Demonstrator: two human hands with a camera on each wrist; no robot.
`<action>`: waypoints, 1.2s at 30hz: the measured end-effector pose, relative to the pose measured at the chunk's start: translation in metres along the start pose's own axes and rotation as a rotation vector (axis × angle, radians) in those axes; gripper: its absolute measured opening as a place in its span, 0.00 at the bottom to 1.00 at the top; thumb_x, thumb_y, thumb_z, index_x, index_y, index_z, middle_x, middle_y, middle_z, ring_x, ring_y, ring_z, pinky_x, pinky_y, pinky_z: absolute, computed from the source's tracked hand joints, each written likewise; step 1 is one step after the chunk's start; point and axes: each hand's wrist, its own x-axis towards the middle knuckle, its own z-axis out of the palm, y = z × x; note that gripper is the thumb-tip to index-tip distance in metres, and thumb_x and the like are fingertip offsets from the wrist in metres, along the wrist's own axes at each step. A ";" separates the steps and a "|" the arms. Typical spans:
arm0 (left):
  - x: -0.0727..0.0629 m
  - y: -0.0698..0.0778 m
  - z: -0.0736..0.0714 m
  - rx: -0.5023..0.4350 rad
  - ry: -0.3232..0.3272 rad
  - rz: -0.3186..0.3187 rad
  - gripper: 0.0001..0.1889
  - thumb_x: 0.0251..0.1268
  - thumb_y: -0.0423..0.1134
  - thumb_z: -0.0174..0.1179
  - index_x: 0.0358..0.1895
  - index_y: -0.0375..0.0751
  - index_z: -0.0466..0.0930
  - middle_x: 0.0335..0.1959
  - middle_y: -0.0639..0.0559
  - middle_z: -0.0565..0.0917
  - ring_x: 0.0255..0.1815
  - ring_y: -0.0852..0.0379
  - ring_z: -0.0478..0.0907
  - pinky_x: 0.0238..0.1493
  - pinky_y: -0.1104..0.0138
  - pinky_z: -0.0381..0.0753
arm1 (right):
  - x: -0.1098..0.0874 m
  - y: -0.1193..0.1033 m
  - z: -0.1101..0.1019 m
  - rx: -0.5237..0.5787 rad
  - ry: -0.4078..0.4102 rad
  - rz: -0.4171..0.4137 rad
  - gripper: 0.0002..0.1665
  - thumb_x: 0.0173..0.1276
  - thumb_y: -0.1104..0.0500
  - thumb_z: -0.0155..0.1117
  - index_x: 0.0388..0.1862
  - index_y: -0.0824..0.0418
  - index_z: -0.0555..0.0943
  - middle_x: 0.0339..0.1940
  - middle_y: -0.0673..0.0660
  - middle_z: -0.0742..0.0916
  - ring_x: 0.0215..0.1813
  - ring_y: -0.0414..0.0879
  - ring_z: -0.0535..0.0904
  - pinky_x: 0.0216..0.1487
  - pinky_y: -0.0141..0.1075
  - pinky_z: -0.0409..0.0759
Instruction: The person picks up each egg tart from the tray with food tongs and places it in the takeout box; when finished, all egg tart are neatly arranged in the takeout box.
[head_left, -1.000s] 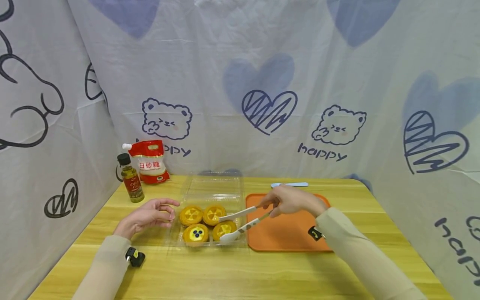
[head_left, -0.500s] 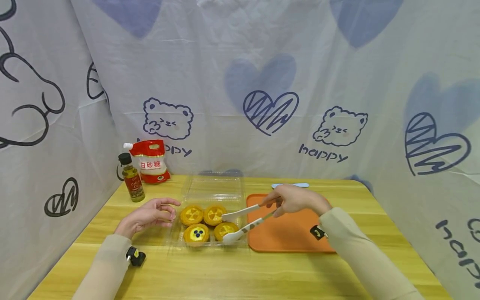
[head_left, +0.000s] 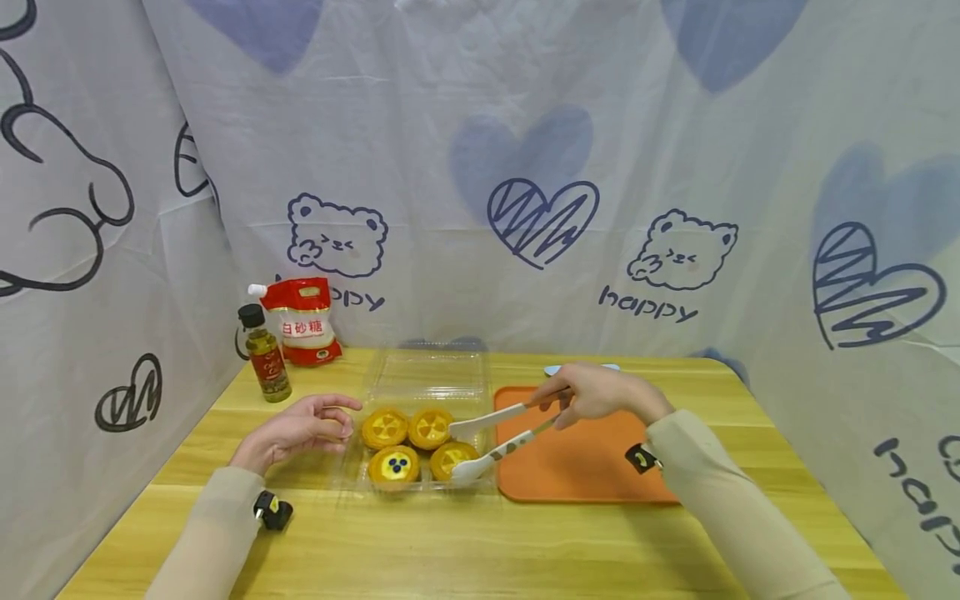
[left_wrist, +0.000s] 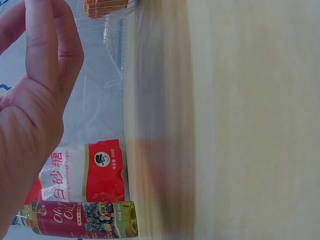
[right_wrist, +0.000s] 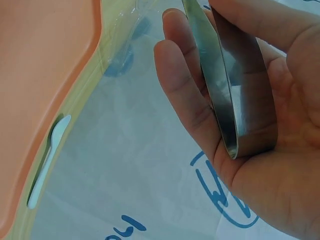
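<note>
My right hand [head_left: 596, 393] holds a pair of tongs [head_left: 498, 454] by its metal bend, seen close in the right wrist view as a folded metal strip [right_wrist: 250, 100]. The white tong tips are spread apart over the right side of a clear plastic box [head_left: 429, 379], whose lid stands up at the back. Several egg tarts sit in it; one tart with blueberries [head_left: 394, 465] is at the front left. The lower tong tip overlaps the front right tart [head_left: 447, 457]. My left hand [head_left: 307, 429] hovers at the box's left side, fingers loosely bent, holding nothing.
An orange tray [head_left: 585, 462] lies right of the box, under my right forearm. Behind it is a pale blue spreader [right_wrist: 49, 160]. At the back left stand an olive oil bottle [head_left: 267, 358] and a red-and-white sugar bag [head_left: 306, 325]. A printed curtain closes off the back.
My right hand and the tongs have shifted slightly to the right, the tips sliding back toward the box's right side. The left hand stays in place.
</note>
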 end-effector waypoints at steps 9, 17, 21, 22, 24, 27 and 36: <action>0.000 0.001 0.002 0.001 -0.009 0.010 0.31 0.65 0.27 0.60 0.68 0.25 0.57 0.40 0.49 0.80 0.36 0.57 0.81 0.43 0.63 0.87 | 0.001 -0.001 0.002 -0.019 0.002 -0.019 0.23 0.62 0.62 0.71 0.57 0.51 0.83 0.44 0.46 0.87 0.35 0.41 0.78 0.35 0.32 0.80; -0.001 0.002 0.001 0.001 -0.002 0.000 0.32 0.64 0.28 0.60 0.69 0.26 0.57 0.40 0.49 0.79 0.37 0.57 0.81 0.43 0.64 0.87 | 0.000 0.000 0.003 -0.017 0.020 -0.015 0.23 0.63 0.60 0.71 0.57 0.51 0.83 0.45 0.45 0.87 0.35 0.42 0.76 0.34 0.33 0.77; 0.000 0.001 0.003 0.004 -0.008 0.008 0.31 0.65 0.27 0.59 0.69 0.26 0.57 0.41 0.48 0.79 0.37 0.57 0.81 0.43 0.64 0.87 | -0.008 0.008 0.005 0.001 0.024 -0.013 0.24 0.63 0.59 0.70 0.59 0.49 0.82 0.48 0.46 0.87 0.35 0.42 0.77 0.35 0.33 0.78; 0.000 0.002 0.003 0.009 -0.008 0.010 0.31 0.65 0.27 0.59 0.68 0.25 0.57 0.41 0.48 0.79 0.37 0.57 0.81 0.43 0.63 0.87 | -0.009 0.010 0.006 0.008 0.031 -0.011 0.24 0.63 0.59 0.70 0.60 0.48 0.82 0.49 0.46 0.87 0.36 0.42 0.77 0.35 0.33 0.79; -0.002 0.003 0.002 0.018 -0.007 0.014 0.31 0.66 0.27 0.59 0.69 0.25 0.56 0.41 0.49 0.79 0.37 0.57 0.81 0.43 0.63 0.87 | -0.013 0.015 0.007 0.026 0.050 -0.011 0.25 0.64 0.58 0.70 0.61 0.47 0.81 0.51 0.46 0.86 0.37 0.42 0.78 0.36 0.33 0.80; -0.002 0.004 0.004 0.023 -0.003 0.016 0.32 0.65 0.28 0.60 0.69 0.24 0.56 0.41 0.49 0.79 0.37 0.57 0.81 0.43 0.63 0.87 | -0.019 0.025 0.012 0.048 0.081 -0.020 0.25 0.65 0.57 0.69 0.62 0.46 0.80 0.54 0.48 0.85 0.39 0.42 0.78 0.39 0.34 0.80; -0.002 0.003 0.005 0.013 0.000 0.015 0.32 0.65 0.27 0.60 0.69 0.24 0.56 0.42 0.46 0.79 0.37 0.57 0.81 0.43 0.64 0.87 | -0.034 0.042 0.031 0.118 0.222 -0.040 0.27 0.66 0.59 0.68 0.64 0.54 0.78 0.54 0.54 0.86 0.40 0.40 0.80 0.40 0.34 0.82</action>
